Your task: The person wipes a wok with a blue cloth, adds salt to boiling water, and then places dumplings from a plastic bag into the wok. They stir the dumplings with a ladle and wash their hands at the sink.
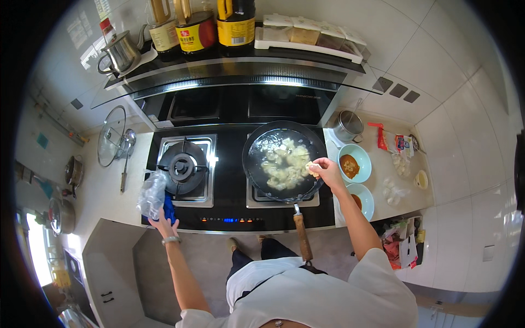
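Note:
My right hand (328,174) pinches a pale dumpling (313,169) just above the right rim of a dark frying pan (251,180). Several pale dumplings (287,162) lie in bubbling liquid inside the pan. The pan sits on the right burner, its wooden handle (302,238) pointing towards me. At the stove's front left corner, the fingers of my left hand (165,227) touch the lower end of a crumpled clear plastic bag (152,194). Its thumb stands apart, and whether it grips the bag is unclear. A blue cloth-like item (169,209) lies partly behind the bag.
Right of the stove stand two light-blue bowls (368,158) with brown sauce, a metal pot (348,126) and plastic bags (396,190). To the left are a bare burner (181,166), a glass lid (111,137) and a ladle (128,158). A hood (238,76) overhangs the back.

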`<state>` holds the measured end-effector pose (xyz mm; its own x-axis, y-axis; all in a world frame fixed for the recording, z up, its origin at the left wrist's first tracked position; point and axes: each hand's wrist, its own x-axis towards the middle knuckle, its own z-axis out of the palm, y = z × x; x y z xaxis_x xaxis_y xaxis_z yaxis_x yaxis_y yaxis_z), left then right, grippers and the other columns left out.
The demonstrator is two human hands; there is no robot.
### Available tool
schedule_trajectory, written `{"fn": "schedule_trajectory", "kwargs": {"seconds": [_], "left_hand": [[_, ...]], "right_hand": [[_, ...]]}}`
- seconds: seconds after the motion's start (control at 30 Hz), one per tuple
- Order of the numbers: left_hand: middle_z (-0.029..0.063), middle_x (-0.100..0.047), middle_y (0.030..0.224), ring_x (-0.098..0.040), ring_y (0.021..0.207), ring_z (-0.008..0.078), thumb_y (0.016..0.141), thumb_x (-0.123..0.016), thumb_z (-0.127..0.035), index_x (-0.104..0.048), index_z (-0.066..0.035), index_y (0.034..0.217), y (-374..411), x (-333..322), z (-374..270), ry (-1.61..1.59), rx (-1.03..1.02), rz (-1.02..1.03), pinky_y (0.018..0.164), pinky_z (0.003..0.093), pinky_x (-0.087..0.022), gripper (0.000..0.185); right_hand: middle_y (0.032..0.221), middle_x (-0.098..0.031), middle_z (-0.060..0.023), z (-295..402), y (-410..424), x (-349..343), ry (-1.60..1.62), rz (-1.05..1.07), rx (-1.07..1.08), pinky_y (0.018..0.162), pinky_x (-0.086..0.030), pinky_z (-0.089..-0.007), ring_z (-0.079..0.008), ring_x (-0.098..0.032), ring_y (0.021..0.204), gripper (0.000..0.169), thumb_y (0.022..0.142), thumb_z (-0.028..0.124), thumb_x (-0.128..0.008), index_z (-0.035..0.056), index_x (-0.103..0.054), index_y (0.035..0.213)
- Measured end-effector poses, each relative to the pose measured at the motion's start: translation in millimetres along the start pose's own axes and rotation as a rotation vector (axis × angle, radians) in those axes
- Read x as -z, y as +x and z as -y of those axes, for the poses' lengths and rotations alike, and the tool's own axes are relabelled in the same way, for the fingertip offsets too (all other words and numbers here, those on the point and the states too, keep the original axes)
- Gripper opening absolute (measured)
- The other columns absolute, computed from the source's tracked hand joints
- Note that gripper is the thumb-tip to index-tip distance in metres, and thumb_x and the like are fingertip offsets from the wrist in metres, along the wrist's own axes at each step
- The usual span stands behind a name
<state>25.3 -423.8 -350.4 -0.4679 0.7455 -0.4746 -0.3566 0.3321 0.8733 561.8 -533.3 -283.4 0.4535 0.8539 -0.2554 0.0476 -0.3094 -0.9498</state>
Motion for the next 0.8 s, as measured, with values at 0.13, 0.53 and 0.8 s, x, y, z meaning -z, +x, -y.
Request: {"fn": "schedule_trajectory", "kwargs": {"seconds": [0.13,0.53,0.8], "left_hand": [[0.0148,-0.037,0.141,-0.046,0.123,0.0385,0.092,-0.061,-0.026,-0.019,-0.017,0.146,-52.8,20.2,63.2,0.000,0.063,0.063,0.088,0.0472,-0.049,0.069],[0.0066,-0.058,0.117,-0.062,0.096,0.0204,0.091,-0.061,-0.027,-0.048,-0.010,0.130,-223.5,68.2,144.6,0.121,-0.026,0.160,0.075,0.0303,-0.048,0.045],[0.0175,-0.049,0.128,-0.054,0.110,0.0283,0.087,-0.062,-0.014,-0.046,-0.007,0.135,-408.9,33.2,108.8,0.397,-0.805,0.287,0.090,0.0349,-0.045,0.051]], "right_hand": [[0.086,-0.069,-0.0109,-22.5,27.2,25.8,-0.616,0.220,0.194,0.074,-0.049,-0.0357,-0.0279,-0.064,0.083,0.022,0.071,0.014,-0.072,0.0050,-0.069,0.091],[0.099,-0.065,-0.0075,8.5,-78.7,45.4,-0.243,-0.167,0.569,0.067,-0.050,-0.0235,-0.0128,-0.062,0.081,0.019,0.085,0.003,-0.064,0.0011,-0.064,0.104],[0.103,-0.067,-0.0108,-14.6,-274.9,-80.9,0.242,0.912,-0.079,0.074,-0.052,-0.0256,-0.0138,-0.065,0.090,0.033,0.100,0.024,-0.048,-0.0003,-0.056,0.121]]}}
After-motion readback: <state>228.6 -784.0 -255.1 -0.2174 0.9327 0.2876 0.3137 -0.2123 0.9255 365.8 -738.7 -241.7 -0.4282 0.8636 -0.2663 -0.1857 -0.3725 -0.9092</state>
